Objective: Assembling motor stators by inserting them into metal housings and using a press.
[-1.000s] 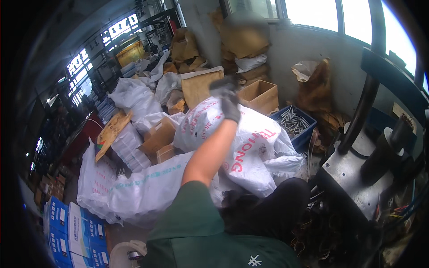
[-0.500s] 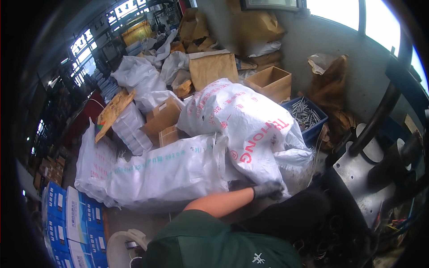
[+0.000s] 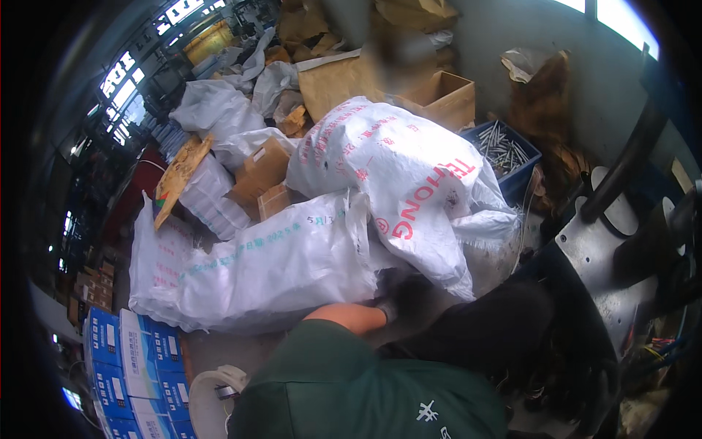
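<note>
My left arm, in a dark green sleeve, reaches across the front of the sacks. The gloved left hand is low in the dark gap between two white woven sacks. Only the grey cuff shows clearly; the fingers are lost in shadow and blur, so their grip cannot be made out. Left of it lies a long, full white sack with green and red print. To the right a bulging white sack with red print slumps forward, its lower corner hanging close to the hand. My right hand is out of sight.
A blue bin of metal rods stands behind the sacks, beside an open cardboard box. Blue-and-white boxes are stacked at lower left, near a pale bucket. Metal machinery stands at right; my dark-trousered leg is in front.
My left hand has moved left from the right sack's lower corner into the shadowed gap between the sacks. The view has also shifted slightly.
</note>
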`<action>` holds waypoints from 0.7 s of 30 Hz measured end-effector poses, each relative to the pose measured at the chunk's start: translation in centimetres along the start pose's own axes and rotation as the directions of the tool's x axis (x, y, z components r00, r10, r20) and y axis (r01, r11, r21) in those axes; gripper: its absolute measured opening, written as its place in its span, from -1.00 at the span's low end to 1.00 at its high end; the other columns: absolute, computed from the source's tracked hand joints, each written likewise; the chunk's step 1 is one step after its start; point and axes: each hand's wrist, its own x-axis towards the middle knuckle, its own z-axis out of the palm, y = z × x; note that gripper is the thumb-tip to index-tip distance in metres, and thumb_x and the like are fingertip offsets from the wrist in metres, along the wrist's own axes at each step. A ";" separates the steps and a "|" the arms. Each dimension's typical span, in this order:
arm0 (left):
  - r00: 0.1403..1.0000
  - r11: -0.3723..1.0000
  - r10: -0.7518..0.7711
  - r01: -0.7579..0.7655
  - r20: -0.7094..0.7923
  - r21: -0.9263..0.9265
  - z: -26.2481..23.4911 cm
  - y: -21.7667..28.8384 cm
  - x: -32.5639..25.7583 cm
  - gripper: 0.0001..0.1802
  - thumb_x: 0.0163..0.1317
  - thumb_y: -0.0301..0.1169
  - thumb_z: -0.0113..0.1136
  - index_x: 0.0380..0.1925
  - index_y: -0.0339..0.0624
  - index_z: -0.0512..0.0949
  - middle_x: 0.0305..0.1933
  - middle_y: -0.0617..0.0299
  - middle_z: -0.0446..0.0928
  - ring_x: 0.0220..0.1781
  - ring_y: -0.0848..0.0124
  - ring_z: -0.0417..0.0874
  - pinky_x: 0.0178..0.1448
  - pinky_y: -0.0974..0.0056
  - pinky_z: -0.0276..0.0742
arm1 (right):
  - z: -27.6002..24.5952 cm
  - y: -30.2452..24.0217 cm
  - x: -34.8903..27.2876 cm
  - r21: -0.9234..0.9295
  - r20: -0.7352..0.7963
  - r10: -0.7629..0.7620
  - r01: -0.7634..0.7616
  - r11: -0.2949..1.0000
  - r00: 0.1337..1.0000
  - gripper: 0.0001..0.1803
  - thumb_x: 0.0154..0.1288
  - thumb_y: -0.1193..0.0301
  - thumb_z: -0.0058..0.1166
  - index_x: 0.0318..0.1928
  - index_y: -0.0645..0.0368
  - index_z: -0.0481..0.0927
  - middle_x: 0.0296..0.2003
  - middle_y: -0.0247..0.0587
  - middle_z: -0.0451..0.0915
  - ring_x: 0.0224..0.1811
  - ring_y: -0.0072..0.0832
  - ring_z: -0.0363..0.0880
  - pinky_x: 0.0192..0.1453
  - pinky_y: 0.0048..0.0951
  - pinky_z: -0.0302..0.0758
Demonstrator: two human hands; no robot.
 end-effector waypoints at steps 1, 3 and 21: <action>0.999 0.999 0.007 -0.009 -0.039 -0.052 0.0 0.0 0.8 -0.61 0.25 -0.23 0.23 0.03 -0.04 0.78 0.10 0.05 0.74 0.16 0.04 0.72 0.22 -0.02 0.62 | 0.9 -1.8 0.1 0.003 0.018 -0.003 0.003 1.000 1.000 -0.71 0.50 0.39 0.07 0.07 0.34 0.62 0.01 -0.15 0.64 0.09 -0.40 0.59 0.24 -0.43 0.47; 0.987 0.981 0.050 -0.077 -0.152 -0.177 0.3 2.8 4.5 -0.54 0.17 -0.18 0.29 0.06 -0.05 0.76 0.10 0.02 0.73 0.17 0.02 0.71 0.24 -0.02 0.60 | 1.2 -5.4 -0.4 -0.013 0.048 0.033 -0.032 0.999 0.998 -0.72 0.50 0.41 0.07 0.07 0.34 0.62 0.02 -0.15 0.65 0.10 -0.40 0.59 0.25 -0.44 0.46; 0.627 -0.174 0.009 -0.767 -0.779 -0.618 -54.8 -0.4 -10.9 -0.17 0.09 -0.16 0.53 0.34 -0.10 0.38 0.23 0.15 0.51 0.26 0.28 0.55 0.34 0.15 0.49 | 4.2 -1.5 0.0 0.338 -0.107 0.079 -0.038 0.940 0.991 -0.36 0.40 0.56 0.22 0.45 0.29 0.40 0.27 -0.10 0.56 0.31 -0.40 0.53 0.43 -0.37 0.45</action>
